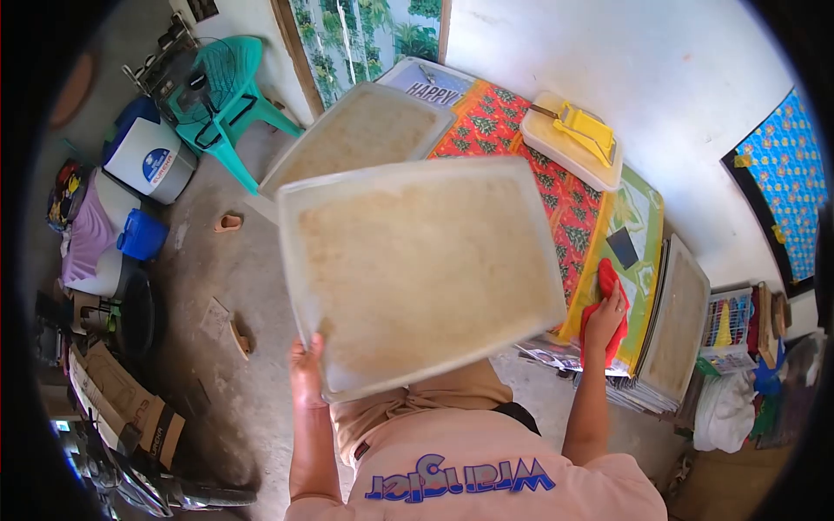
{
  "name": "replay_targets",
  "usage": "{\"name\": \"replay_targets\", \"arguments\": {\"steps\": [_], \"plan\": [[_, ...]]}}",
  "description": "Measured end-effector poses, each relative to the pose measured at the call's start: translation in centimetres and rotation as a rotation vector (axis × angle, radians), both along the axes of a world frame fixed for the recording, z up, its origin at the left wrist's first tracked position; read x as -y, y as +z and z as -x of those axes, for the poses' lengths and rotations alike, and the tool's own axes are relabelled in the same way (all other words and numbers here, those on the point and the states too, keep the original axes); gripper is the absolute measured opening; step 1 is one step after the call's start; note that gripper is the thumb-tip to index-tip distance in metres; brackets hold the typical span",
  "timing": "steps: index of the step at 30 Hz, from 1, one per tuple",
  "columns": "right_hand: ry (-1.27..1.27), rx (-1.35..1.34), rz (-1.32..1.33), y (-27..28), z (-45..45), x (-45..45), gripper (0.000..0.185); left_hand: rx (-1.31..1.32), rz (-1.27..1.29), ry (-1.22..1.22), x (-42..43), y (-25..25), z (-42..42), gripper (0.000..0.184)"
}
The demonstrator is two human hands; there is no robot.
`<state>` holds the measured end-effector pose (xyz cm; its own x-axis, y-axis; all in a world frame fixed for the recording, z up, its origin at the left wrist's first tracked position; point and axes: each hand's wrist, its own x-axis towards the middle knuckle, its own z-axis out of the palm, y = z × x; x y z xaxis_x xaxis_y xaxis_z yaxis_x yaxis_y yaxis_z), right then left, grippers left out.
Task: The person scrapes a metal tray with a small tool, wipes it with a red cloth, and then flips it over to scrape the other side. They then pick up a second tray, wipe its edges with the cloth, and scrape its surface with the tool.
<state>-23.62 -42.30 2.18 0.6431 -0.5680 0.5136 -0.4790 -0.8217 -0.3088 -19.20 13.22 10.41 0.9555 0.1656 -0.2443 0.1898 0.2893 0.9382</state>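
Note:
My left hand [307, 372] is closed on the lower left corner of a large rectangular tray [426, 278]. The tray has a pale raised rim and a stained, brownish surface, and it is tilted in front of my body. My right hand [605, 323] is closed on a crumpled red cloth [608, 276] over the right part of the covered table. A similar flat tray [365, 130] lies behind, at the table's left end, partly hidden by the held one.
A yellow plastic tool [584, 130] lies on a pale lidded container [556, 156] on the red patterned tablecloth [495, 113]. Several trays lean in a stack [673, 321] at the right. A green chair [230, 113] and a cardboard box [126, 399] stand left.

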Motion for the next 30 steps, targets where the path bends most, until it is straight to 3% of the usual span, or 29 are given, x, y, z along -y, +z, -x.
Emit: {"name": "replay_targets", "arguments": {"steps": [2,4,10,16,19,25,30], "plan": [[0.016,0.012,-0.041,0.3,-0.1,0.0,0.049,0.004,0.151,0.072,0.0,2.3,-1.5,0.030],[0.030,0.018,-0.064,0.6,0.0,-0.3,0.048,0.000,0.145,0.226,1.0,3.7,-3.9,0.029],[0.036,-0.009,-0.032,0.5,0.0,-0.1,0.042,0.039,0.176,0.356,0.9,-2.0,-14.2,0.033],[0.026,-0.015,-0.043,0.5,0.1,-0.2,0.035,0.180,0.152,0.490,3.6,-6.9,-22.9,0.025],[0.020,-0.025,-0.056,0.4,0.2,-0.2,0.033,-0.241,-0.445,0.244,3.0,-6.2,-23.4,0.029],[0.031,-0.010,-0.073,0.6,0.3,-0.3,0.032,-0.372,-0.830,0.033,1.8,-4.8,-24.1,0.039],[0.031,0.081,-0.072,0.5,0.3,-0.3,0.034,-0.426,-1.046,0.006,1.9,-2.5,-23.6,0.029]]}}
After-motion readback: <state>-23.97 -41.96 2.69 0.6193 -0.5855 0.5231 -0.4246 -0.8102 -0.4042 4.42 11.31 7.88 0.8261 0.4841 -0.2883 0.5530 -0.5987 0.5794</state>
